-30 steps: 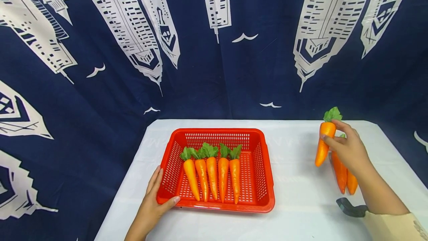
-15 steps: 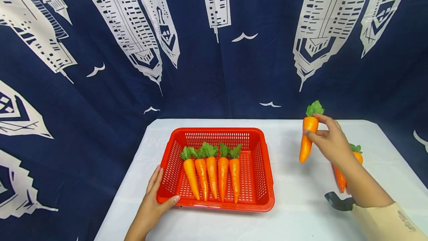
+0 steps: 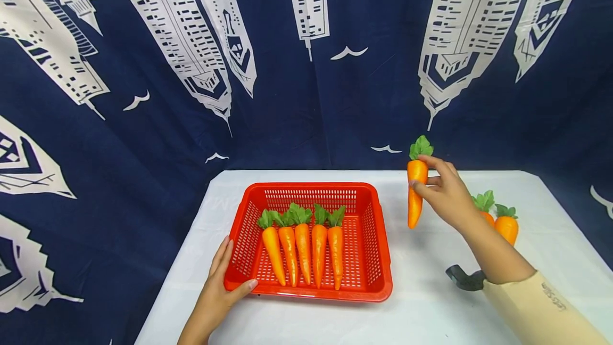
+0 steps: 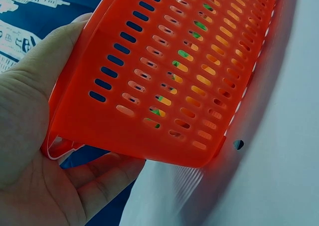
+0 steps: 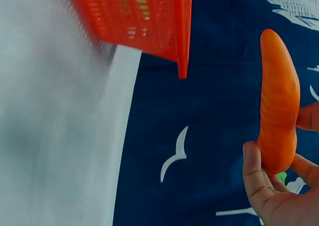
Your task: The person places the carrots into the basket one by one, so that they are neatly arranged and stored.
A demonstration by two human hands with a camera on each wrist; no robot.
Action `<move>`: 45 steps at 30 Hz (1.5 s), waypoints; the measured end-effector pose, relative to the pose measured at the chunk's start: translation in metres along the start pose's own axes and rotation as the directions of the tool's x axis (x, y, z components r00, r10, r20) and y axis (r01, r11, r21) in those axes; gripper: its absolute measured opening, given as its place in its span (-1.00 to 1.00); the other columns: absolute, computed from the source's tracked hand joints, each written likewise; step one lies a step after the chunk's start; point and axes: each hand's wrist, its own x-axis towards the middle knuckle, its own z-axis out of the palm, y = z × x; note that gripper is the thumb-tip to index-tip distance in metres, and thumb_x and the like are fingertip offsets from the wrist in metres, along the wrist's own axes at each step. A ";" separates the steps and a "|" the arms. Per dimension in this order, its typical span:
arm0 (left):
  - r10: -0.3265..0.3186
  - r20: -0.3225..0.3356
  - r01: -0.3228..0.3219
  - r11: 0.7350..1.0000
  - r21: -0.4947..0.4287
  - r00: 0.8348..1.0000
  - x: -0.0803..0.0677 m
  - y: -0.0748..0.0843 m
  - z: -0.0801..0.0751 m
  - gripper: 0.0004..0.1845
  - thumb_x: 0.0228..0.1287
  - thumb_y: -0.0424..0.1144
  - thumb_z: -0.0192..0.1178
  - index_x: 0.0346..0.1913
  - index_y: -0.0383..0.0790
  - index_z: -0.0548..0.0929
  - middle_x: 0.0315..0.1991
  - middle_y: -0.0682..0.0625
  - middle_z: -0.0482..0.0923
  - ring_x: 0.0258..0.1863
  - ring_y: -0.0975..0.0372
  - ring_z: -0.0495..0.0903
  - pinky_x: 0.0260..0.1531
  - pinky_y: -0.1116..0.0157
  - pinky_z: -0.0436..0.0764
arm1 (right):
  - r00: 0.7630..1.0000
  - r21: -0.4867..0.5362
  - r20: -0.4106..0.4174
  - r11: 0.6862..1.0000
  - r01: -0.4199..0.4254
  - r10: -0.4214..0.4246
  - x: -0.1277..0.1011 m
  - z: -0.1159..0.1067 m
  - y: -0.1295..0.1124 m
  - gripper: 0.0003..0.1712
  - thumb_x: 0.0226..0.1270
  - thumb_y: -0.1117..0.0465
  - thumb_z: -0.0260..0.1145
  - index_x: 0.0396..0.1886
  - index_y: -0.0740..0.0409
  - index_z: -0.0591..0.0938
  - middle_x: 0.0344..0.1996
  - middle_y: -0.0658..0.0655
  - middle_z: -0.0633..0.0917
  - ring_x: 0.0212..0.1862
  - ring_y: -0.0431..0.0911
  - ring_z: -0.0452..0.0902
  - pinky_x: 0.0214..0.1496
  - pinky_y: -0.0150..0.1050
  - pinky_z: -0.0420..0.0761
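Note:
My right hand (image 3: 446,190) pinches a carrot (image 3: 414,196) near its leafy top and holds it above the table, tip down, to the right of the red plastic basket (image 3: 383,260). In the right wrist view the orange carrot (image 5: 279,96) lies between thumb and fingers. My left hand (image 3: 217,289) holds the basket's near left corner, thumb on the front rim and fingers along the left side. The left wrist view shows the left hand (image 4: 45,121) around the rim of the slotted basket (image 4: 149,146). Inside, several carrots (image 3: 303,254) lie side by side, leaves toward the back.
Two more carrots (image 3: 506,228) lie on the right of the white table (image 3: 421,313), partly hidden by my right forearm. A dark strap (image 3: 464,278) shows at the right wrist. Behind the table hangs a navy cloth (image 3: 287,137) printed with white buildings and birds.
The right hand has moved left toward the basket with the carrot, uncovering the leafy tops of the two carrots on the right. The left hand and the basket have stayed in place.

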 end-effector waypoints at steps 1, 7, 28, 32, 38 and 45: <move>-0.002 0.001 0.002 1.000 -0.001 1.000 0.000 0.000 0.000 0.17 0.12 0.05 0.50 0.65 0.07 -0.05 0.67 0.15 -0.24 0.62 -0.09 -0.11 0.44 -0.37 0.08 | 1.000 0.005 0.007 1.000 0.003 -0.003 0.000 0.002 -0.002 -0.28 0.46 0.15 0.28 0.53 0.14 0.27 0.30 0.43 0.28 0.09 0.28 0.59 -0.20 -0.64 0.57; -0.016 0.013 0.016 1.000 -0.015 1.000 0.000 0.001 0.000 0.17 0.12 0.06 0.50 0.65 0.09 -0.06 0.67 0.15 -0.24 0.62 -0.08 -0.12 0.44 -0.37 0.06 | 0.999 0.014 0.038 1.000 0.009 -0.010 0.003 0.017 -0.013 -0.29 0.44 0.16 0.30 0.51 0.13 0.29 0.27 0.41 0.31 0.07 0.24 0.62 -0.14 -0.49 0.69; -0.015 0.010 0.015 1.000 -0.017 1.000 0.001 0.002 0.002 0.17 0.11 0.04 0.51 0.65 0.11 -0.06 0.67 0.12 -0.23 0.62 -0.07 -0.11 0.44 -0.37 0.07 | 0.987 0.078 0.103 0.990 0.116 -0.123 0.019 0.070 -0.055 -0.30 0.39 0.19 0.35 0.49 -0.08 0.36 0.27 0.29 0.37 0.03 0.12 0.59 0.06 0.01 0.74; -0.028 0.014 0.028 0.999 -0.019 1.000 0.000 0.003 0.001 0.17 0.12 0.06 0.50 0.65 0.13 -0.07 0.67 0.15 -0.24 0.62 -0.07 -0.12 0.45 -0.36 0.07 | 0.983 0.105 0.133 0.988 0.114 -0.128 0.021 0.080 -0.065 -0.26 0.36 0.22 0.37 0.50 -0.11 0.37 0.29 0.28 0.35 0.00 0.08 0.58 0.03 -0.08 0.74; -0.043 0.015 0.044 0.999 -0.015 0.999 0.001 0.002 0.000 0.18 0.12 0.07 0.50 0.65 0.13 -0.08 0.67 0.13 -0.26 0.62 -0.10 -0.13 0.45 -0.37 0.06 | 0.975 0.165 0.185 0.982 0.090 -0.120 0.023 0.100 -0.078 -0.25 0.33 0.22 0.40 0.49 -0.13 0.39 0.32 0.26 0.33 -0.04 0.05 0.57 -0.06 -0.23 0.74; -0.048 0.010 0.048 0.998 -0.027 0.999 0.001 0.001 0.001 0.18 0.10 0.05 0.51 0.65 0.16 -0.08 0.66 0.19 -0.26 0.62 -0.05 -0.13 0.45 -0.37 0.07 | 0.971 0.201 0.222 0.979 0.041 -0.087 0.025 0.122 -0.088 -0.27 0.33 0.20 0.42 0.46 -0.18 0.41 0.32 0.22 0.35 -0.04 0.04 0.61 -0.17 -0.22 0.76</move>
